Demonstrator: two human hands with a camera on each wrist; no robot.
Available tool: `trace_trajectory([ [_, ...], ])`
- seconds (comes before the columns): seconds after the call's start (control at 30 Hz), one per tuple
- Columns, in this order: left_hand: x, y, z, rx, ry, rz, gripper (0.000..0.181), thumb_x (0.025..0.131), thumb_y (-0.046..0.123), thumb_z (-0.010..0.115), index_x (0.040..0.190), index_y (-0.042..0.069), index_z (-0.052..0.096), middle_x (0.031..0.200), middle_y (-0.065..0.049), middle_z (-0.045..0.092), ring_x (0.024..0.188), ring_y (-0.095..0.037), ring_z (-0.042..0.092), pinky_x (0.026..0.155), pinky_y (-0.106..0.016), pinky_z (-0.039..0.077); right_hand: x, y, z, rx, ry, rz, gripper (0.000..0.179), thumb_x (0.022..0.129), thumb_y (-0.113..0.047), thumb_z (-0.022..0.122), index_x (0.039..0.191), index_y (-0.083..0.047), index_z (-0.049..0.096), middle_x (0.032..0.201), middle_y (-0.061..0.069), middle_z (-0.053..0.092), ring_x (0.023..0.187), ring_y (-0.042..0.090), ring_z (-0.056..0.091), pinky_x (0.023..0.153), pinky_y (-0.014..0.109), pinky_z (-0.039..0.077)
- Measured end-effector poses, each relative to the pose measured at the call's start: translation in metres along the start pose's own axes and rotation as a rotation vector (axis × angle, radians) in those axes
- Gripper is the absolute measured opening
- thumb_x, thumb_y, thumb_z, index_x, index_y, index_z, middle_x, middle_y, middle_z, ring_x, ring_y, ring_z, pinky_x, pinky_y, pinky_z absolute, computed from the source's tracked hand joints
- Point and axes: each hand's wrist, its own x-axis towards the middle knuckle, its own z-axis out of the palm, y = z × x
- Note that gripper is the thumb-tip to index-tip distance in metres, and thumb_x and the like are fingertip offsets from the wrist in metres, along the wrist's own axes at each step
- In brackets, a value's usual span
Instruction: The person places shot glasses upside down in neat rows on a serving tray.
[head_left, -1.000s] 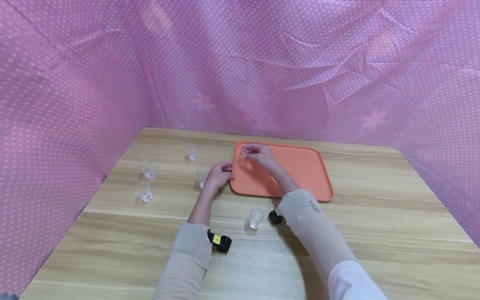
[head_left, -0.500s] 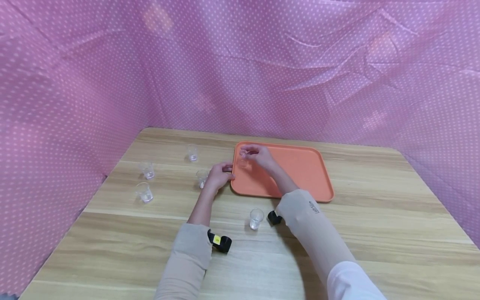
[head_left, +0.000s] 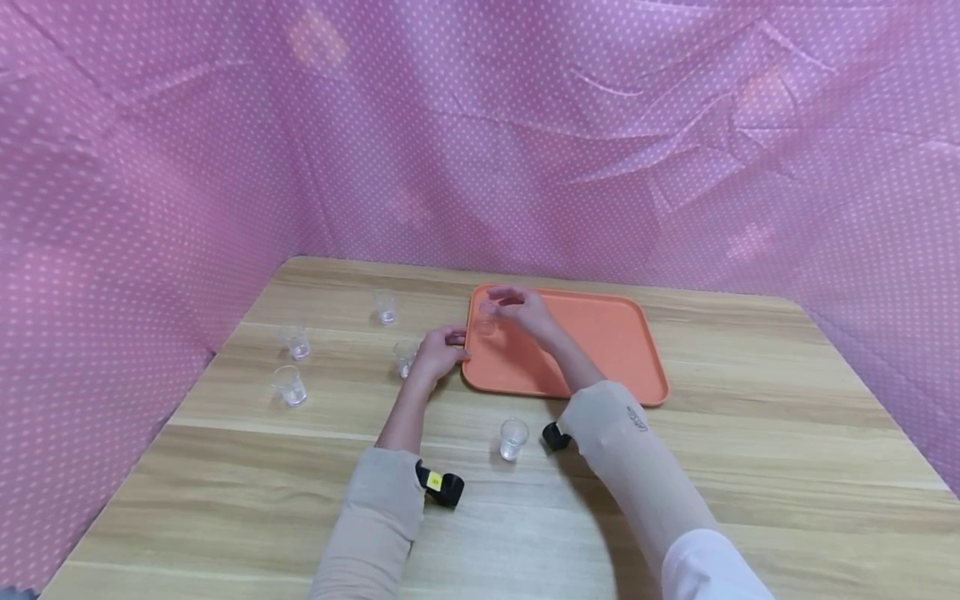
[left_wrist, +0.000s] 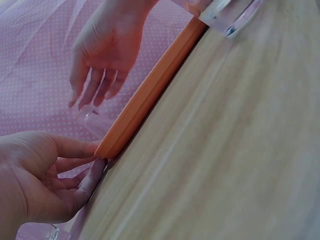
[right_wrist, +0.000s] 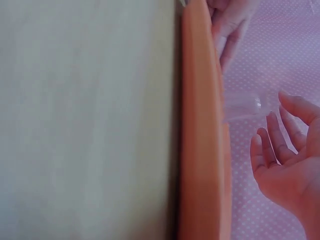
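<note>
- Nearest: two forearms in beige sleeves (head_left: 626,462), each with a black wrist camera (head_left: 447,490), reach over a wood-grain table (head_left: 247,517).
- Front clear cup (head_left: 513,439): stands on the table between the forearms, apart from the tray.
- Left-hand group of cups: one clear cup (head_left: 289,385) stands nearest, another (head_left: 297,342) just beyond it; a third (head_left: 403,357) stands just beside the left hand.
- Left hand (head_left: 437,352): pinches the left edge of the orange tray (head_left: 585,337) between thumb and fingers, as the left wrist view confirms.
- Right hand (head_left: 528,312): poised over the tray, thumb and fingers parted and relaxed, with nothing in its grasp; its fingertips are near the rim of a cup.
- Tray cup (head_left: 487,323): clear, standing upright in the tray near its left edge.
- Far cup (head_left: 386,308): stands on the table, left of the tray.
- Background: pink polka-dot cloth (head_left: 480,150).
</note>
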Motion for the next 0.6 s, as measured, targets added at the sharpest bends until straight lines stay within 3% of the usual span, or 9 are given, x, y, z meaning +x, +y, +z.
trace_trajectory([
  [0.2,0.001,-0.001,0.002,0.005,0.002,0.001,0.05,0.075,-0.013,0.06,0.124,-0.006,0.051,0.113,-0.021,0.057,0.103,-0.031,0.055,0.087,-0.032,0.046,-0.007,0.001,-0.019,-0.045,-0.009,-0.043,0.038,0.085,-0.005,0.063,0.121,0.003,0.054,0.12,0.017,0.055,0.109,0.03,0.048,0.088,0.039,0.044],
  [0.37,0.001,-0.001,0.002,0.012,0.005,0.009,0.049,0.075,-0.013,0.06,0.123,-0.006,0.051,0.113,-0.021,0.057,0.106,-0.03,0.053,0.09,-0.033,0.044,-0.024,-0.006,-0.032,-0.097,-0.038,-0.068,0.037,0.086,-0.005,0.062,0.121,0.004,0.054,0.122,0.019,0.053,0.112,0.032,0.046,0.091,0.042,0.042],
  [0.6,0.002,-0.002,0.001,0.015,-0.002,0.014,0.049,0.075,-0.012,0.06,0.123,-0.006,0.051,0.115,-0.021,0.057,0.106,-0.03,0.053,0.09,-0.033,0.044,-0.056,-0.008,-0.05,-0.19,-0.097,-0.102,0.034,0.087,-0.009,0.063,0.119,-0.001,0.057,0.119,0.013,0.056,0.113,0.032,0.046,0.091,0.039,0.042],
])
